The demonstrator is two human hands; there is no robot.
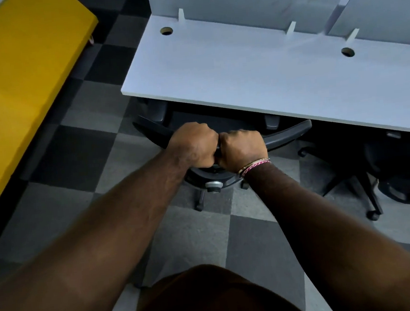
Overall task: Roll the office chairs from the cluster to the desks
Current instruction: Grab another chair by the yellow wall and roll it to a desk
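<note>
A black office chair (288, 133) stands at the front edge of the white desk (254, 76), its seat hidden under the desktop. Only the curved top of its backrest and part of its wheeled base show. My left hand (194, 145) and my right hand (242, 149) grip the top edge of the backrest side by side, fingers curled over it. A pink and gold bracelet sits on my right wrist.
A second black chair (365, 186) is tucked under the desk to the right, its base legs and castors sticking out onto the checkered carpet. A yellow panel (19, 84) on castors runs along the left. Grey dividers rise behind the desk.
</note>
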